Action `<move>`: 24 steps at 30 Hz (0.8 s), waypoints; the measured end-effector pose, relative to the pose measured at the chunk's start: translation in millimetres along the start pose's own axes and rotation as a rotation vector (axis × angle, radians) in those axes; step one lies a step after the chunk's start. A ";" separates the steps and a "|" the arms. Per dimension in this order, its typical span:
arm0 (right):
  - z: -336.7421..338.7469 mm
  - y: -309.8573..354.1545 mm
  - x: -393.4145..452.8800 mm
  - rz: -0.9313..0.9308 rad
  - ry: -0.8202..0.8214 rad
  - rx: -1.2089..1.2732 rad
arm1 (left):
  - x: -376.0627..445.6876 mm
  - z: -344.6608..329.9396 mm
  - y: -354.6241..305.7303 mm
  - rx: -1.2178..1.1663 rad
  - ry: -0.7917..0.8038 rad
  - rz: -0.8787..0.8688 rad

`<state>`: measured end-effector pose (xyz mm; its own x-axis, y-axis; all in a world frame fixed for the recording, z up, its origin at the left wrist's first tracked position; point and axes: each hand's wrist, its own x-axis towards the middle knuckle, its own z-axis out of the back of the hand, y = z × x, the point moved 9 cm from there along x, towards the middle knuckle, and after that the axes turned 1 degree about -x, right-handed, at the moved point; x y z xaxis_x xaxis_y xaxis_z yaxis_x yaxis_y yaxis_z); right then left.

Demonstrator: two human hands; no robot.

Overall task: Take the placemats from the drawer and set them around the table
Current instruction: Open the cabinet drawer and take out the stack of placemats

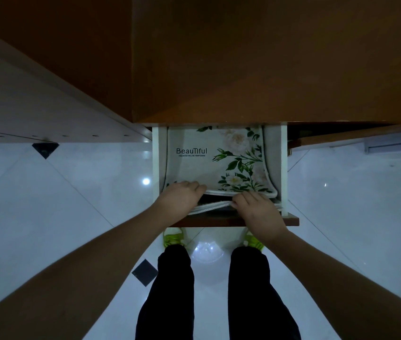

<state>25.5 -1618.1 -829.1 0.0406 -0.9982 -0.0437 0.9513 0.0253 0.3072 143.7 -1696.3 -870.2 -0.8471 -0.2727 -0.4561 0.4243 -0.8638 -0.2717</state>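
Both hands (219,202) on drawer (283,168) placemats (209,163)

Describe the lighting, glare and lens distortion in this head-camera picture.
Head view: dim overall, the wooden top dark brown; bright glare spots on the glossy floor tiles; wide-angle lens splays both forearms outward; the placemat print stays sharp and readable where the left hand and right hand grip its near edge.

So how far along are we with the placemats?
Done: the drawer is pulled open. In hand: left hand and right hand grip the near edges of the floral placemats, still in the drawer. Left: lifting them out and setting them around the table, which isn't in view.
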 end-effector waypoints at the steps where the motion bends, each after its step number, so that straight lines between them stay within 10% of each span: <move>1: 5.4 0.4 1.8 0.004 -0.019 -0.008 | -3.2 11.1 1.4 -0.052 -0.052 0.019; 24: 38.3 -0.9 0.2 -0.074 -0.140 -0.016 | -33.3 36.2 -20.4 -0.058 -0.192 0.101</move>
<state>12.9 -1620.4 -792.9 -0.0717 -0.9952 0.0672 0.9548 -0.0490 0.2931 151.7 -1685.0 -818.8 -0.8425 -0.4369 -0.3151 0.5229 -0.8038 -0.2838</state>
